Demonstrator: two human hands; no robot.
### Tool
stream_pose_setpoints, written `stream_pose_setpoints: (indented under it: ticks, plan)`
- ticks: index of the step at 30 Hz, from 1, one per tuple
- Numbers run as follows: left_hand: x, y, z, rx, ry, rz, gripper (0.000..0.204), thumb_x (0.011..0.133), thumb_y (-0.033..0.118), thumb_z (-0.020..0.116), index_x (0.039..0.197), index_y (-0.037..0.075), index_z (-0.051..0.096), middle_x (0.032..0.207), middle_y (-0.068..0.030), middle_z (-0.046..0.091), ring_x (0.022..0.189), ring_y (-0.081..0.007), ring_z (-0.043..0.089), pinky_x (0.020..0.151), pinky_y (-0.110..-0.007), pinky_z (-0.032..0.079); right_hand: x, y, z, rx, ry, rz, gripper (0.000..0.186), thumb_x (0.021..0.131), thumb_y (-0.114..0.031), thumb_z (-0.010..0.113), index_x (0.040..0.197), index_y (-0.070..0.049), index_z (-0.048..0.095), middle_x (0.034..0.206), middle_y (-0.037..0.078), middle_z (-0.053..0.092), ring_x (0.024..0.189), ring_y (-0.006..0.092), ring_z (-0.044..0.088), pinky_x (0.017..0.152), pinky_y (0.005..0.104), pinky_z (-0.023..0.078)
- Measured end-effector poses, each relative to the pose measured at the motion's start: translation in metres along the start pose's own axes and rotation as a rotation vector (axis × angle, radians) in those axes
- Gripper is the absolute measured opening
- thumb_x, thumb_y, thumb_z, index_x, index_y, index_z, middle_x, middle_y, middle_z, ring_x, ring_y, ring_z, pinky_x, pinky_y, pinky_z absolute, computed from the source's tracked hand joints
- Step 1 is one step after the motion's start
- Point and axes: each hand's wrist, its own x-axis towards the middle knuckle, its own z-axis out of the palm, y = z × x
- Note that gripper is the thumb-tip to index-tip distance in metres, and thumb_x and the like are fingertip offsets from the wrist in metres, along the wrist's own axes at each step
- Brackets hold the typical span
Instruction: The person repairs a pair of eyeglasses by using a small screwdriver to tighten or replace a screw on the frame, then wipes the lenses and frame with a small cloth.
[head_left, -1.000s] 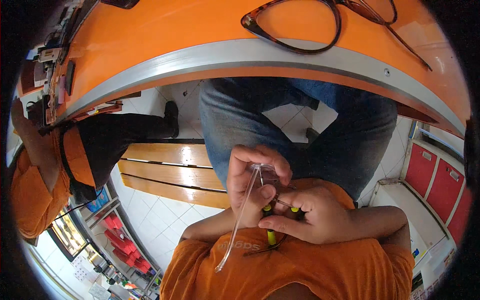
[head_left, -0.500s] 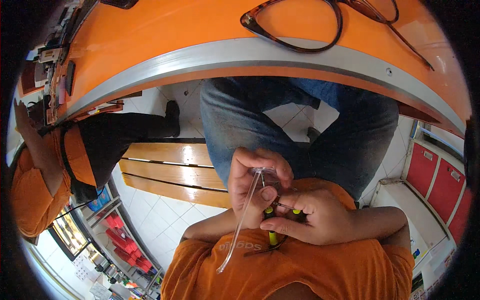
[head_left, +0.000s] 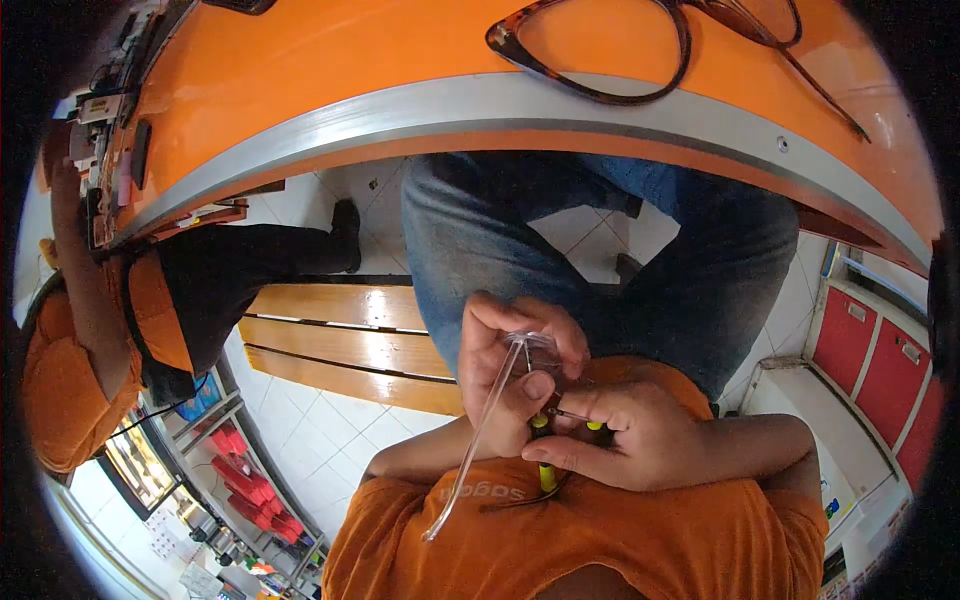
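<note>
My left hand is closed around a pair of clear eyeglasses. One long transparent temple slants down toward my shirt, while the lens end sits among my fingers, partly hidden. Against it, my right hand is closed on a small screwdriver with a black and yellow-green handle, its lower end showing below my thumb. A second thin metal shaft with a yellow-green part lies between my right fingers. Where the tips meet the eyeglasses is too small to make out.
Tortoiseshell eyeglasses rest on the orange table ahead, which has a metal edge. A slatted wooden bench stands to the left. Beyond it is another person in an orange shirt. Red drawers are at right.
The free end of the clear temple has swung slightly left and up. My hands hold nearly the same pose. The other person's arm has moved at far left.
</note>
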Motion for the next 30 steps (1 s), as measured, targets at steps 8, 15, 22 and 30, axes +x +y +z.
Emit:
stream_pose_setpoints:
  ticks: [8, 15, 22, 30]
  plan:
    - [-0.0006, 0.0023, 0.0025, -0.024, 0.024, -0.018, 0.035, 0.085, 0.003, 0.055, 0.114, 0.007, 0.036, 0.091, -0.0180, 0.054, 0.074, -0.0181, 0.052, 0.068, -0.032, 0.046, 0.0003, -0.0027, -0.0023, -0.017, -0.016, 0.012, 0.022, 0.088, -0.027, 0.071, 0.093, -0.007, 0.064, 0.066, 0.002, 0.063, 0.055, 0.0092, 0.059, 0.051, 0.0252, 0.044]
    - [-0.0018, 0.0060, 0.0047, 0.007, 0.086, -0.088, 0.035, 0.084, 0.004, 0.056, 0.113, 0.008, 0.037, 0.091, -0.0173, 0.054, 0.075, -0.0183, 0.052, 0.067, -0.032, 0.046, -0.0008, -0.0005, -0.0023, -0.036, -0.062, 0.046, 0.022, 0.089, -0.027, 0.071, 0.091, -0.006, 0.064, 0.068, 0.002, 0.065, 0.057, 0.0098, 0.061, 0.052, 0.0255, 0.045]
    - [-0.0025, 0.0032, 0.0040, -0.009, 0.058, -0.050, 0.035, 0.085, 0.008, 0.059, 0.112, 0.008, 0.036, 0.091, -0.0172, 0.054, 0.075, -0.0185, 0.052, 0.068, -0.032, 0.046, -0.0025, -0.0003, -0.0010, -0.044, -0.025, -0.005, 0.022, 0.089, -0.027, 0.071, 0.088, -0.006, 0.065, 0.069, 0.002, 0.066, 0.058, 0.0109, 0.063, 0.053, 0.0256, 0.047]
    - [-0.0015, 0.0044, 0.0089, -0.039, 0.093, -0.041, 0.034, 0.086, 0.007, 0.059, 0.113, 0.008, 0.037, 0.090, -0.0168, 0.054, 0.073, -0.0183, 0.051, 0.067, -0.033, 0.046, 0.0016, -0.0025, -0.0024, -0.041, -0.007, -0.046, 0.022, 0.088, -0.028, 0.072, 0.087, -0.007, 0.065, 0.068, 0.002, 0.067, 0.057, 0.0109, 0.063, 0.053, 0.0260, 0.047]
